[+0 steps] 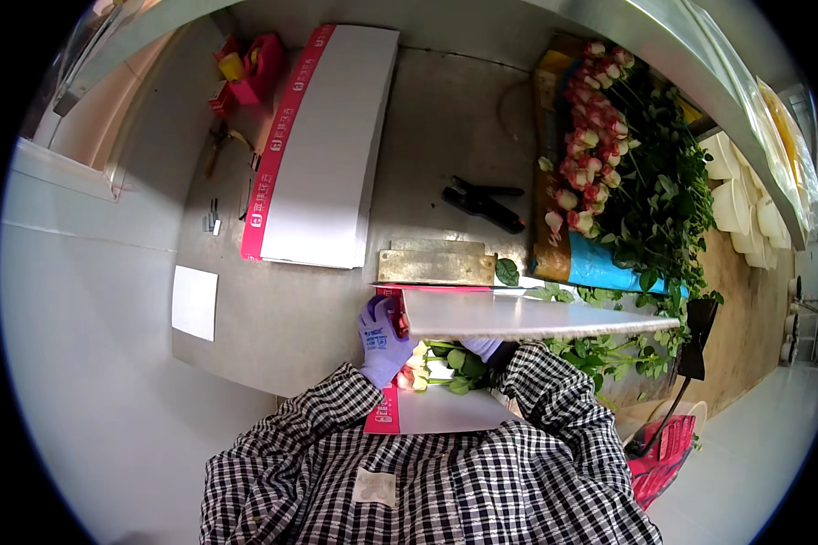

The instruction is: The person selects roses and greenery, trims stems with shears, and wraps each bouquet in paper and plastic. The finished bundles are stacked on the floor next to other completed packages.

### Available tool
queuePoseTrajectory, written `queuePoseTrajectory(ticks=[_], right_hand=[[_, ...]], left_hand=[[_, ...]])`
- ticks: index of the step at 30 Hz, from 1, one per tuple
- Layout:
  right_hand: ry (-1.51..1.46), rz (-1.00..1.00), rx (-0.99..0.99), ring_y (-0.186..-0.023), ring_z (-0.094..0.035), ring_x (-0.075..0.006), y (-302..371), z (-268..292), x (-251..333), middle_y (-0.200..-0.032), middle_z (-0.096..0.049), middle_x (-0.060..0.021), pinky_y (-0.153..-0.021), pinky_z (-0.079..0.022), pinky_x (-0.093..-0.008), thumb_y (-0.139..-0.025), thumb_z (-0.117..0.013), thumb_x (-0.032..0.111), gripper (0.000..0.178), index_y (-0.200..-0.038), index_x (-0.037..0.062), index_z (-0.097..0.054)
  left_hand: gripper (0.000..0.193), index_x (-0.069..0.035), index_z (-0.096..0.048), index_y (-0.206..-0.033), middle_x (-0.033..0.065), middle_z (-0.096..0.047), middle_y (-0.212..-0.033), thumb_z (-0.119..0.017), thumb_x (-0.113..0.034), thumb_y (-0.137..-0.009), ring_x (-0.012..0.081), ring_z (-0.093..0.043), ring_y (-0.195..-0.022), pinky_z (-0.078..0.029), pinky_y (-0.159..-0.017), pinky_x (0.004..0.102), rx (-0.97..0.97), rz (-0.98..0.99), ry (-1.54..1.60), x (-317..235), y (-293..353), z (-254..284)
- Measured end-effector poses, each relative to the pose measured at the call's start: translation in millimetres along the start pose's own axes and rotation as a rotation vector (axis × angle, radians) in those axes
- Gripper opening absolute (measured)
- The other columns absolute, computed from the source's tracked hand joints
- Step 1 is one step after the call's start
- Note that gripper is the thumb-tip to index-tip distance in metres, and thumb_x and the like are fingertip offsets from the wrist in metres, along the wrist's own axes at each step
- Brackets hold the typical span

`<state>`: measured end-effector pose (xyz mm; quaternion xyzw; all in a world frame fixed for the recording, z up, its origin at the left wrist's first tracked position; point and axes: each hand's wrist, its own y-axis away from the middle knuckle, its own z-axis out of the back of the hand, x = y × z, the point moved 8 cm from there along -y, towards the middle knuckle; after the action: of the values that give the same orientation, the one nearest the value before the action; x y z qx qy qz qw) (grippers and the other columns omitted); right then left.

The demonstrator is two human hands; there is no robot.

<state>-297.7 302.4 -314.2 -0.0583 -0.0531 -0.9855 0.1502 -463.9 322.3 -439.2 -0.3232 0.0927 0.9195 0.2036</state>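
Note:
Close to my body, a white wrapping sheet (536, 315) with a pink printed border is folded over some roses. Its upper flap stands up nearly edge-on, and its lower part (454, 411) lies against my shirt. Pale pink and cream roses (414, 371) with green leaves show between the two layers. My left hand (384, 343), in a lilac glove, is closed on the pink-bordered left edge of the flap. My right hand (483, 347), also gloved, is beside the rose leaves under the flap; its fingers are hidden.
A stack of pink-edged sheets (327, 145) lies at the back left. Beyond the flap are a metal block (436, 263), a loose leaf (507, 271) and a black hand tool (484, 203). Many roses (591, 154) lie at the right. A black paddle-shaped piece (697, 338) sticks up at the right.

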Motion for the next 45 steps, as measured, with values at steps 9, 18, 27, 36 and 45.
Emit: queuePoseTrajectory(ticks=[9, 18, 27, 36, 45], right_hand=[[-1.208, -0.712, -0.586, -0.089, -0.059, -0.0141, 61, 156, -57, -0.091, -0.061, -0.0063, -0.076, -0.048, -0.0282, -0.081, -0.075, 0.022, 0.032, -0.106, 0.0055, -0.063], [-1.195, 0.04, 0.091, -0.088, -0.063, -0.021, 100, 146, 22, -0.099, -0.067, -0.0109, -0.08, -0.049, -0.037, -0.091, -0.062, 0.03, 0.035, -0.117, 0.0081, -0.061], [-0.867, -0.151, 0.487, -0.095, -0.062, -0.0345, 107, 7, 24, -0.105, -0.065, -0.0183, -0.083, -0.049, -0.0402, -0.086, -0.06, 0.043, 0.045, -0.114, 0.0069, -0.064], [-0.293, -0.943, -0.286, -0.109, -0.058, -0.0271, 187, 122, -339, -0.116, -0.061, -0.0107, -0.098, -0.043, -0.041, -0.083, -0.066, 0.034, 0.052, -0.128, 0.0131, -0.054], [0.163, -0.829, -0.326, -0.113, -0.049, -0.0314, 183, 144, -412, -0.124, -0.053, -0.012, -0.096, -0.038, -0.0454, -0.072, -0.069, 0.024, 0.062, -0.132, 0.02, -0.052]], left_hand=[[0.062, -0.023, -0.06, -0.124, 0.0168, -0.05, -0.12, -0.078, -0.032, -0.065, 0.0362, -0.046, -0.111, -0.037, -0.095, 0.047, -0.015, -0.13, 0.03, -107, -37, 100], [0.032, -0.003, -0.061, -0.11, 0.0115, -0.059, -0.107, -0.058, -0.024, -0.085, 0.0245, -0.056, -0.096, -0.045, -0.088, 0.0366, -0.11, -0.244, 0.025, -83, -34, 86], [0.063, -0.007, -0.052, -0.13, 0.0155, -0.053, -0.129, -0.071, -0.034, -0.076, 0.03, -0.05, -0.12, -0.038, -0.104, 0.0426, 0.406, -0.794, -0.109, -174, -29, 150], [0.074, -0.011, -0.048, -0.133, 0.0161, -0.042, -0.139, -0.07, -0.042, -0.07, 0.0352, -0.033, -0.134, -0.023, -0.113, 0.0493, 0.697, -0.777, -0.477, -197, 1, 109], [0.067, -0.011, -0.049, -0.131, 0.0154, -0.043, -0.139, -0.069, -0.034, -0.071, 0.0348, -0.035, -0.134, -0.025, -0.113, 0.0493, 0.739, -0.636, -0.446, -199, -4, 107]])
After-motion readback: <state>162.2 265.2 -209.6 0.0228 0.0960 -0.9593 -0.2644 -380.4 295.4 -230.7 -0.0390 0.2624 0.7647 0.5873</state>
